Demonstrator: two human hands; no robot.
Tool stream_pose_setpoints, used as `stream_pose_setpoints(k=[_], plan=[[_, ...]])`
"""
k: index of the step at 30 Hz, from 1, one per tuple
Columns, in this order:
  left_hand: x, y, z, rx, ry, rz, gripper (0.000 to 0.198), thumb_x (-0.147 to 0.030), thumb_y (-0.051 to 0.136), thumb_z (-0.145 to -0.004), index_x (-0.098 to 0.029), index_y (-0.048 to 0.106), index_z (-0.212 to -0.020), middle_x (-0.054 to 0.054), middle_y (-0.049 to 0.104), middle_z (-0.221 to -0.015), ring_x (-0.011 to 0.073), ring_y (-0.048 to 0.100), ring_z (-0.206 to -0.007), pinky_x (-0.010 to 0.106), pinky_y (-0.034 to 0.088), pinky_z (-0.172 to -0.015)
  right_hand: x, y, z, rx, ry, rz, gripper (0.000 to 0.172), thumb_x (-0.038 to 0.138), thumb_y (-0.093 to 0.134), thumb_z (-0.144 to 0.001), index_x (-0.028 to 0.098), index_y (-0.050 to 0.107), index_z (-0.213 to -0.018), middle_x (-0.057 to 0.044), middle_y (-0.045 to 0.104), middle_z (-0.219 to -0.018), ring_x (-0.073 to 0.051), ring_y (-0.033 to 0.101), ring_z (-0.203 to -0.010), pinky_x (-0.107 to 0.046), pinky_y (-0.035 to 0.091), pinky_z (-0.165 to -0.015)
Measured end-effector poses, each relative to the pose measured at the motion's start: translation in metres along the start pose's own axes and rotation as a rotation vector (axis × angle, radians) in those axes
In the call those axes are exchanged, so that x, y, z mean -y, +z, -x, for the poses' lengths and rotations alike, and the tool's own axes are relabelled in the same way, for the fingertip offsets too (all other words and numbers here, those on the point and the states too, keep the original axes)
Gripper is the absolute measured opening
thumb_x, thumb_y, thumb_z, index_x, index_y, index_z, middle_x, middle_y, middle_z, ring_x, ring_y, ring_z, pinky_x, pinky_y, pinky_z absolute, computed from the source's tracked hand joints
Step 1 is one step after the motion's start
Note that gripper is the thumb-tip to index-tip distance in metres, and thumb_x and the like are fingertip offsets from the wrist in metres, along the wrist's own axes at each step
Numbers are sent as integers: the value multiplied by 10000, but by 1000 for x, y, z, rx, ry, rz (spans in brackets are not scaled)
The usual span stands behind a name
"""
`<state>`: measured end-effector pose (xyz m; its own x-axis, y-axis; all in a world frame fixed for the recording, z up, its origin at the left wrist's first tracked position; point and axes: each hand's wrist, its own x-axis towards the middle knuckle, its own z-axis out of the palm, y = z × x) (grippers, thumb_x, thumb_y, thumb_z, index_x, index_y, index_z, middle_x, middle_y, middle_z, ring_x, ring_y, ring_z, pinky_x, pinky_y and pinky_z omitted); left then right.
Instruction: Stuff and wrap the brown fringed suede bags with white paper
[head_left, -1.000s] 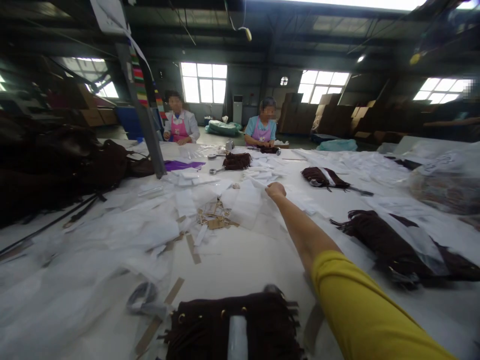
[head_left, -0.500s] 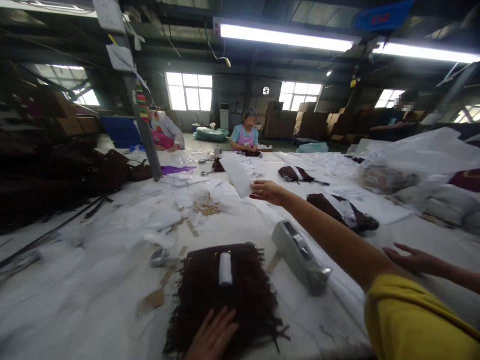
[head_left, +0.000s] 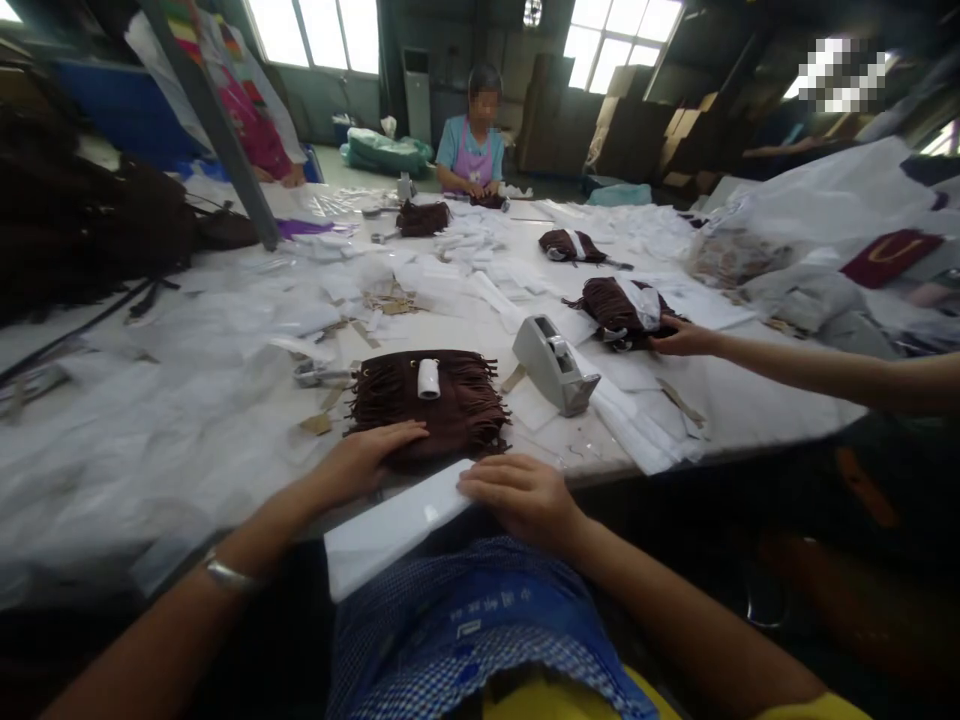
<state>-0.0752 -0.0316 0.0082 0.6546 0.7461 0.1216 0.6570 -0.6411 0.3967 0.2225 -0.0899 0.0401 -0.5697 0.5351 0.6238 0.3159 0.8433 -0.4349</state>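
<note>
In the head view a dark brown fringed bag [head_left: 457,425] lies on the table before me. A white wrapped piece [head_left: 428,380] sits on its upper middle, by small metal eyelets. My left hand [head_left: 382,445] rests on the bag's near left part, fingers stretched out. At the table's near edge my right hand [head_left: 525,495] is closed on the end of a folded white sheet [head_left: 397,525]. That sheet slants down to the left over my blue checked apron [head_left: 487,600]. A grey tape dispenser [head_left: 553,368] stands right of the bag.
A co-worker's hand [head_left: 679,338] from the right touches another fringed bag [head_left: 619,308] with a white band. White sheets and plastic [head_left: 187,420] cover the left. A metal post [head_left: 214,125] rises at the back left. Another person [head_left: 472,150] works across the table.
My right hand has drawn the white sheet back from mid-table to the near edge. My left hand stays on the bag. The co-worker's hand has reached the other bag. The view has tilted down.
</note>
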Motion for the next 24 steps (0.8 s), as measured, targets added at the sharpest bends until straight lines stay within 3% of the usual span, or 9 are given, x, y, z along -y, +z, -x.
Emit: stream_pose_setpoints(k=[3,6,9,13,19,22,24], plan=[[7,-26,-6,112,21,101,808,-8,440,-671,-243,455,-1443,23,544,-1452,180,531,-1303,335,399,-1104,-7,31,18,-39,-127,185,405,114,536,-934,274,628,-1295,-26,735,-1137,-201,658,-1024,-367,580,-898],[10,-46,-12,232,37,151,824,-3,449,-667,-256,451,-1450,16,569,-1428,184,558,-1271,309,416,-1075,-22,47,23,-63,-187,242,419,103,519,-939,216,597,-1336,-68,724,-1132,-217,627,-1017,-375,575,-905],[9,-53,-18,313,67,202,855,24,421,-654,-254,434,-1462,9,537,-1458,179,526,-1306,319,392,-1097,-39,52,24,-63,-164,299,420,108,531,-944,218,588,-1345,-90,706,-1117,-225,609,-1013,-390,565,-916],[6,-54,-22,333,97,201,847,47,405,-661,-258,455,-1449,-5,501,-1489,169,465,-1362,323,345,-1134,-61,54,28,-87,-75,422,334,119,546,-944,234,669,-1232,-99,687,-1073,-235,590,-997,-389,564,-884],[-9,-40,-12,283,76,-26,820,45,413,-700,-343,491,-1418,-27,440,-1533,178,483,-1351,308,387,-1102,-70,65,25,-49,108,426,284,129,546,-934,235,716,-1135,-113,651,-1050,-256,554,-992,-402,560,-872],[-30,-16,-5,133,21,-164,585,-113,552,-788,-229,555,-1361,87,452,-1521,259,482,-1352,394,400,-1109,-69,66,23,-42,170,419,277,119,568,-915,236,720,-1116,-109,650,-1055,-258,556,-991,-400,561,-867],[-45,6,-4,-15,-9,-254,434,-278,606,-850,-126,605,-1256,177,484,-1479,320,440,-1378,502,329,-1155,-71,61,25,-36,157,399,276,100,553,-917,226,722,-1095,-104,666,-1037,-248,574,-979,-386,566,-855]])
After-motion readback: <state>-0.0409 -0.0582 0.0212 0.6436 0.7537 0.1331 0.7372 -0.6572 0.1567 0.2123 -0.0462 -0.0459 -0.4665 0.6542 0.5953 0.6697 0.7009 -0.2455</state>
